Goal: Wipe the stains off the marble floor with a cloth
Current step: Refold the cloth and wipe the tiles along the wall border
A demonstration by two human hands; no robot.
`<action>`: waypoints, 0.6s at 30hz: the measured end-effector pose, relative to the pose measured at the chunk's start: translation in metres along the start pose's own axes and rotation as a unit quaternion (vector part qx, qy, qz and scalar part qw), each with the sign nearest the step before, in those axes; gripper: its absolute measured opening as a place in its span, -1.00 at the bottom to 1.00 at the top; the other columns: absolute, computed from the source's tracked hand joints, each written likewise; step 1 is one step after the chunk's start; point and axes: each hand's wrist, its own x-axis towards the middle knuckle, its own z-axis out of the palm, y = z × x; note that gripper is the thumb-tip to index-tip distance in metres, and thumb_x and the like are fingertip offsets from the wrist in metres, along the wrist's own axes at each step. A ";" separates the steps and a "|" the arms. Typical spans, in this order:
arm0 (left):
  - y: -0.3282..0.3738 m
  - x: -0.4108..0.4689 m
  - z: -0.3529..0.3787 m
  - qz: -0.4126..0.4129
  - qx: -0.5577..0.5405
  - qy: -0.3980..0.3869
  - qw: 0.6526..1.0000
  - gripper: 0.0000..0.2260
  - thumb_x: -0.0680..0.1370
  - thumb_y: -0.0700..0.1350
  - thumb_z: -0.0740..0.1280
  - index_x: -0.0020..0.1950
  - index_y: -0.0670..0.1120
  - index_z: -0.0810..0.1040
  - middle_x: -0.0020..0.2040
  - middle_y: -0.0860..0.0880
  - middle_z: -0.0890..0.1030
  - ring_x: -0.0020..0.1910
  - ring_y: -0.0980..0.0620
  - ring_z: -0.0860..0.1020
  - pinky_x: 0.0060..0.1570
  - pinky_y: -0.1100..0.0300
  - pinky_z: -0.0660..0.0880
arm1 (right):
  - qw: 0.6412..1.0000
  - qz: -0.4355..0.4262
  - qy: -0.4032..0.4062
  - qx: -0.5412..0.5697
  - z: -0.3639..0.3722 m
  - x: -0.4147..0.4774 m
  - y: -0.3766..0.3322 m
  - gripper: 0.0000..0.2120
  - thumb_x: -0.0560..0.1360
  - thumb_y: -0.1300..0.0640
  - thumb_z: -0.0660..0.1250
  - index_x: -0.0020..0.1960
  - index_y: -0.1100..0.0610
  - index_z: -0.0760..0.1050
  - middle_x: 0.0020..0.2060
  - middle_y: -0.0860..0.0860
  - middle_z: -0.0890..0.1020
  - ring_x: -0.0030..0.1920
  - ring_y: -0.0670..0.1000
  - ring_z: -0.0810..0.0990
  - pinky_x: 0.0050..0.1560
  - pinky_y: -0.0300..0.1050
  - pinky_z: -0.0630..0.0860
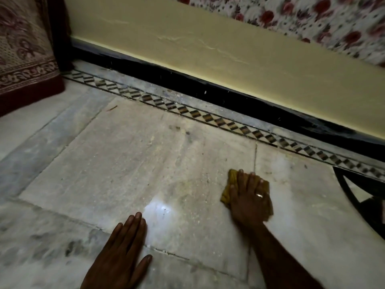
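Observation:
My right hand [248,197] lies flat with straight fingers on a mustard-yellow cloth [226,196] and presses it onto the pale marble floor [135,159], right of centre near a tile joint. A ring shows on one finger. My left hand [123,249] rests palm down on the floor at the bottom centre, fingers straight and holding nothing. Dark smudges [183,131] mark the slab beyond the cloth, and a bright reflection [159,209] shines between my hands.
A checkered inlay border [208,116] runs diagonally along a black skirting [208,90] under a yellow wall [208,53]. Floral fabric [333,24] hangs at the top right. A maroon patterned cloth [25,65] drapes at the left. A dark curved object [360,197] stands at the right edge.

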 end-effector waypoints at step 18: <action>0.003 0.004 -0.010 -0.017 0.011 0.002 1.000 -0.35 0.61 0.19 0.15 0.51 -0.27 0.37 0.56 -0.20 0.32 0.53 -0.15 0.33 0.45 -0.04 0.25 | 0.909 -0.413 0.014 -0.051 0.029 -0.105 -0.019 -0.49 0.68 -0.10 0.04 0.63 -0.13 0.20 0.60 0.07 0.28 0.58 0.25 0.27 0.50 0.34 0.25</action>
